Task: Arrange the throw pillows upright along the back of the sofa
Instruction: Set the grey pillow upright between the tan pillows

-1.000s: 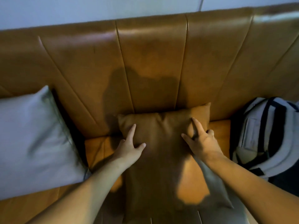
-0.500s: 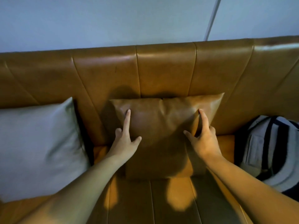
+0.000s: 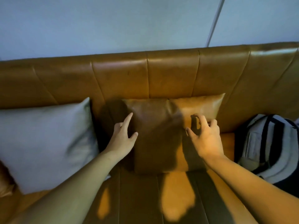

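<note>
Centre frame, the left hand (image 3: 123,139) lies spread with its forefinger along the left edge of the tan pillow (image 3: 163,126), while the right hand (image 3: 205,139) hovers loosely curled at the right edge, gripping nothing, probably steadying the pillow where it stands upright against the sofa (image 3: 169,75) back. A grey pillow (image 3: 47,143) leans at left and a backpack (image 3: 271,146) sits at right, both cut by the frame; heavy shadow hides whether the right fingertips touch.

You have no readable text, label, brand, number or sign anywhere in this view.
</note>
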